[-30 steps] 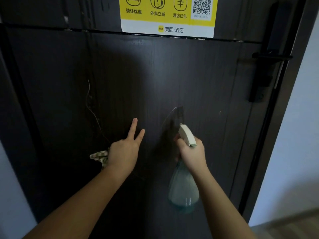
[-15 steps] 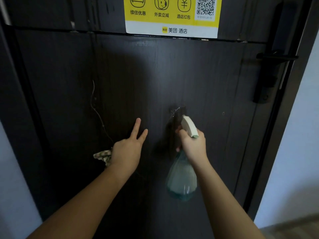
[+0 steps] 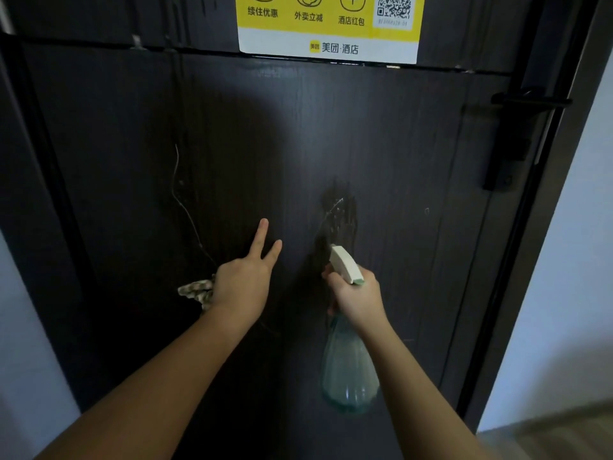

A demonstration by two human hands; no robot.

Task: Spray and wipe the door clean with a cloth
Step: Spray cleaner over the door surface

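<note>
A dark wood-grain door [image 3: 331, 127] fills the view. My right hand [image 3: 356, 297] grips the neck of a pale green spray bottle [image 3: 348, 373], its white nozzle [image 3: 345, 263] aimed at the door. A wet patch [image 3: 340, 210] with droplets shows just above the nozzle. My left hand [image 3: 243, 280] is raised close to the door with two fingers stretched out, the other fingers curled round a checked cloth [image 3: 195, 290] that sticks out on the hand's left side.
A yellow and white sticker [image 3: 328, 24] with a QR code is stuck across the door's upper panel. A black lever handle [image 3: 527, 101] with lock plate sits at the right edge. Pale walls flank the frame; a thin scratch [image 3: 180, 194] runs down the left.
The view has shifted slightly. The wet mark above the nozzle has spread into a patch with droplets. Both hands keep their hold and stay near the same spots.
</note>
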